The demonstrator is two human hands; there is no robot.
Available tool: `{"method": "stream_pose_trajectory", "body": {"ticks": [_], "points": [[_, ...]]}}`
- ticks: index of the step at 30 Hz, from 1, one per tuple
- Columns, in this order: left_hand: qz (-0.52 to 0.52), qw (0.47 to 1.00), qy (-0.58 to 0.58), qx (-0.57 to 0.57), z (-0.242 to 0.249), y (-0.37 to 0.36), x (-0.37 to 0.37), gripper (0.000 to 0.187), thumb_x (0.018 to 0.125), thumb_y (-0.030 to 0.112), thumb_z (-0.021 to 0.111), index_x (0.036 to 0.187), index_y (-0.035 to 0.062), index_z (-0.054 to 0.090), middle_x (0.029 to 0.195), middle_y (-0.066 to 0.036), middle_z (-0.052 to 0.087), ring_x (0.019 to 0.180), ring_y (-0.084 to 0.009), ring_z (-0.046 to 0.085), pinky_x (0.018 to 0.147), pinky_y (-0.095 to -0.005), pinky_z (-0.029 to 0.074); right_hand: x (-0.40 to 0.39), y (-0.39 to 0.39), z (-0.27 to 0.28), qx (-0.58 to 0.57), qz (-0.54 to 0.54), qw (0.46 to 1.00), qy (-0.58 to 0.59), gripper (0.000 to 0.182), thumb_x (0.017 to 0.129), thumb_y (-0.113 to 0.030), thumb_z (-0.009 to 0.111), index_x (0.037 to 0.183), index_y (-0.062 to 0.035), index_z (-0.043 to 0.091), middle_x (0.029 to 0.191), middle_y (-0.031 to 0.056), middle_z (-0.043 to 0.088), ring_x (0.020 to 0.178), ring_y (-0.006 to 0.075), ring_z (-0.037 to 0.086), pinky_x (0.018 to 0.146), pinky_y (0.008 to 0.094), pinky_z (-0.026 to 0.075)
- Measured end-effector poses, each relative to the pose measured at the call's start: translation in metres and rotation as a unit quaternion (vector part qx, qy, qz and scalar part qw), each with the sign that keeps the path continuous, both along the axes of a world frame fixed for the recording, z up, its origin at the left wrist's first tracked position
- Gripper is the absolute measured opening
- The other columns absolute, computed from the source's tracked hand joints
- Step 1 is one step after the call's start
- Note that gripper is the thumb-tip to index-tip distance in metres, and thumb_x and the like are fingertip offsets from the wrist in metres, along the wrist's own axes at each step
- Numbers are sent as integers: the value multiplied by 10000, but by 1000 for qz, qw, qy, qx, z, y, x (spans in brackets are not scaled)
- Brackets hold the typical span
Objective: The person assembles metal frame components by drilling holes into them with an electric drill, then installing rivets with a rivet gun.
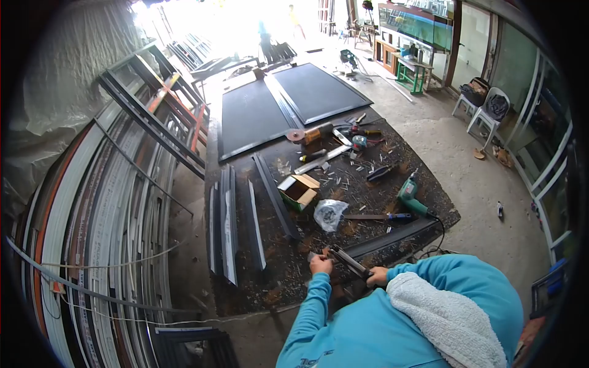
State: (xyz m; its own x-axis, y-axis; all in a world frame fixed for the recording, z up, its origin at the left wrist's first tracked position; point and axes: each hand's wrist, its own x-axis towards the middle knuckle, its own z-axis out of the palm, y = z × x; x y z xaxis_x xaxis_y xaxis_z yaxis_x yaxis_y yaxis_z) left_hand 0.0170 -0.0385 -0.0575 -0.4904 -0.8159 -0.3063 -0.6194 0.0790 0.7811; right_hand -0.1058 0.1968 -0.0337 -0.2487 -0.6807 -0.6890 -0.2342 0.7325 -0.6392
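Note:
My right hand (pixel 378 276) is closed on the near end of a dark, long-handled tool (pixel 351 262), whose exact kind I cannot make out. The tool slants up and left over the near edge of the dark workbench (pixel 276 293). Beside its far end, my left hand (pixel 321 265) has its fingers closed, with something small and pale at the fingertips. A dark metal profile (pixel 392 237) lies just beyond the tool. Farther in are a clear plastic bag (pixel 330 214), an open cardboard box (pixel 299 191) and a blue-handled flat tool (pixel 374 216).
A green power drill (pixel 412 195) with a cord lies at the right. An angle grinder (pixel 311 134), screwdrivers and scattered small metal pieces lie mid-bench. Dark framed panels (pixel 254 116) cover the far end. Dark profiles (pixel 228 227) lie left; long stacked bars (pixel 104 233) stand beyond.

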Motion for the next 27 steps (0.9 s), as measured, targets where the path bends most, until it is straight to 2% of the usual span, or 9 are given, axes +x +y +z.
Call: {"method": "stream_pose_trajectory", "body": {"ticks": [3,6,7,10,12,13,14,17,27], "points": [[1,996,55,-73,-28,-3,-2,306,612,214,791,813,36,645,872,-209,672,864,-400,641,792,-466,514,-15,-8,-25,-166,120,958,203,426,655,-419,682,822,-27,689,861,242,674,774,365,647,722,459,514],[21,996,88,-27,-24,0,0,309,595,181,774,814,21,627,804,-156,669,778,-318,653,745,-422,526,-34,-17,62,-284,130,941,130,277,727,-244,703,851,-6,633,808,228,644,734,390,612,655,459,492],[30,995,99,-12,0,6,4,300,605,166,752,831,14,628,758,-125,658,712,-264,644,710,-384,529,-40,-17,106,-204,90,974,39,260,742,-221,690,864,1,634,845,224,661,743,379,628,673,439,502],[48,985,157,45,5,14,12,289,705,172,809,881,7,650,762,-60,657,696,-154,615,691,-318,528,-78,6,204,-80,285,913,281,420,781,-249,670,1115,-11,585,869,217,671,892,403,646,769,427,521],[10,979,182,96,15,10,21,376,732,165,816,1018,8,629,837,-50,663,753,-145,625,714,-305,532,-99,-28,323,295,310,890,156,291,787,-156,657,1033,-6,621,790,132,665,671,246,665,614,352,559],[-19,971,204,126,19,10,28,431,735,153,811,1090,9,612,883,-58,665,779,-147,630,726,-306,536,-115,-31,358,252,233,939,31,202,786,-109,640,960,-7,627,750,72,648,629,156,635,560,305,553],[-45,976,182,114,37,10,33,500,732,136,808,1161,20,579,942,-70,659,804,-153,635,738,-312,540,-121,-38,382,290,307,902,95,182,767,-100,634,924,-8,621,715,102,636,627,219,630,594,342,546],[-144,980,132,20,52,1,40,646,717,79,781,1305,57,515,1106,-120,604,895,-220,656,810,-343,546,-162,-16,363,91,439,865,226,145,753,-88,631,870,-6,609,716,178,623,665,327,628,645,400,531],[-265,957,46,-106,75,-16,29,514,700,102,783,1184,84,608,1100,-107,605,1008,-318,617,869,-388,518,-254,-23,86,-111,116,844,511,490,744,-257,722,1172,-114,532,1084,188,605,1087,364,572,947,462,449]]}}
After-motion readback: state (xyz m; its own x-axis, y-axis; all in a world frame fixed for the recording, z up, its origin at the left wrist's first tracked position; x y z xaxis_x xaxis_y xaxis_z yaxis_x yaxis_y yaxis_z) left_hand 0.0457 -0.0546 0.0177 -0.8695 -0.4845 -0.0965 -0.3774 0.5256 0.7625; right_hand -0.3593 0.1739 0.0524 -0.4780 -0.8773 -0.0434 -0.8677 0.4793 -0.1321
